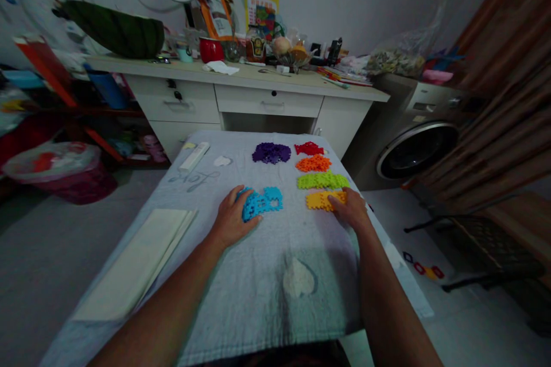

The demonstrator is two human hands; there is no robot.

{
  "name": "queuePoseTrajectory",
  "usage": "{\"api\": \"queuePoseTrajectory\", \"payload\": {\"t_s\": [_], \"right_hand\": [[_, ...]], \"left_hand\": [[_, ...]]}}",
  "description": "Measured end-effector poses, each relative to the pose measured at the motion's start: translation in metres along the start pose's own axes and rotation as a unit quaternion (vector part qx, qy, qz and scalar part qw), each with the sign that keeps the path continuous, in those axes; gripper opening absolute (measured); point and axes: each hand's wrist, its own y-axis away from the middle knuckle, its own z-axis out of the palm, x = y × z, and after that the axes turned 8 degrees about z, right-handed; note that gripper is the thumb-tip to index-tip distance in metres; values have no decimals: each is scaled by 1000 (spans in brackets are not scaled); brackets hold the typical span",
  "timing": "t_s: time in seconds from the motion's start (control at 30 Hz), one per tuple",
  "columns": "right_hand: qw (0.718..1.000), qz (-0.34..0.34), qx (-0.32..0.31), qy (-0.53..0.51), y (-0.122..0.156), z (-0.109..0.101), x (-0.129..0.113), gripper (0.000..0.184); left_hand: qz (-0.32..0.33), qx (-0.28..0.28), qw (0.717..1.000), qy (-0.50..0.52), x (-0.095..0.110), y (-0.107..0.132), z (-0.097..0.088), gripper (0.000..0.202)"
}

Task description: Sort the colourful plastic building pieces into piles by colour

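Flat plastic interlocking pieces lie on the cloth-covered table in groups by colour. My left hand [232, 217] curls round the left end of the blue interlocking pieces [271, 200], its thumb along their near side. My right hand [353, 210] is closed over the right end of the yellow interlocking pieces [321, 200], with the thumb on top. Beyond the yellow group are rows of lime green pieces [321, 180], orange pieces [312, 163] and red pieces [307, 148]. A heap of purple pieces [271, 152] sits further back, left of these rows.
Folded cream sheets [133, 266] and a white power strip [195, 156] lie on the table's left side. A white desk [267, 97] crowded with household items stands behind. At right are a washing machine [413, 132] and a low chair [495, 249]; a lined bin [64, 178] is left.
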Motion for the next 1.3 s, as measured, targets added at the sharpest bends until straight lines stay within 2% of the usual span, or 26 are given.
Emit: {"api": "queuePoseTrajectory", "payload": {"t_s": [0.17, 0.37, 0.57, 0.63, 0.73, 0.87, 1.0, 1.1, 1.23, 1.3], "right_hand": [[998, -52, 19, -11, 10, 5, -12, 64], [991, -130, -19, -24, 30, 11, -40, 59], [983, -161, -35, -80, 52, 9, -68, 63], [974, -191, -60, -111, 58, 11, -74, 66], [951, -273, -88, -117, 68, 23, -81, 68], [929, -343, -86, -110, 77, 40, -92, 50], [924, -347, -92, -131, 73, 38, -113, 44], [917, -330, -107, -195, 67, 32, -135, 44], [892, -295, -176, -293, 61, 35, -163, 61], [876, -280, -199, -338, 59, 38, -170, 69]], "left_hand": [[10, 11, 1000, 10, -1, -2, -1, 62], [21, 0, 1000, 12, -2, -3, -1, 64], [-38, 14, 998, 49, -2, -2, -3, 80], [-54, 35, 996, 64, -2, -2, -3, 86], [-65, 78, 992, 79, -3, -2, -2, 89], [-53, 105, 990, 76, -5, -3, -1, 83], [-32, 95, 992, 71, -6, -3, -2, 65], [-31, 93, 993, 64, -6, -2, -3, 56], [-29, 107, 993, 41, -4, 0, -5, 63], [-28, 105, 994, 32, -5, 0, -5, 67]]}}
